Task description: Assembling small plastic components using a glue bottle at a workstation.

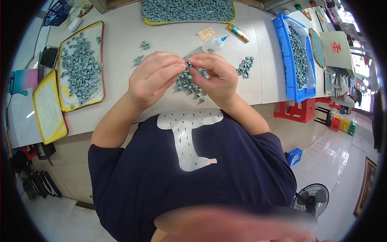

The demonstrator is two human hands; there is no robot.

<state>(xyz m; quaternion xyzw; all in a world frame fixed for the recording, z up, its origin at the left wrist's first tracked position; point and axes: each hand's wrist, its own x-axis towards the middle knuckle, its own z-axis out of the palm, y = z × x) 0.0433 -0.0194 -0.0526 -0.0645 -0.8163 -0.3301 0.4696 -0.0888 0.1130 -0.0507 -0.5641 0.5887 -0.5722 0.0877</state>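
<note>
Above the table's near side, my left hand [154, 76] and my right hand [217, 76] meet at the fingertips. Both pinch one small grey-green piece [188, 64] with a dark, shiny side; fingers cover much of it. Just below the hands lies a loose pile of similar grey-green pieces [187, 84], partly hidden by my fingers. A smaller cluster of pieces [245, 66] sits right of my right hand. Two little groups of pieces [145, 45] lie beyond my left hand. A white squeeze bottle [212, 46] with a blue nozzle tip stands beyond my right hand.
Trays of pieces lie at left [102, 60] and far centre [189, 22]; an empty yellow-edged tray [48, 115] overlaps the left one. A blue crate [287, 60] stands at right. Near the bottle are an orange-green tube [238, 33] and a patterned square [206, 34]. A phone [49, 57] lies far left.
</note>
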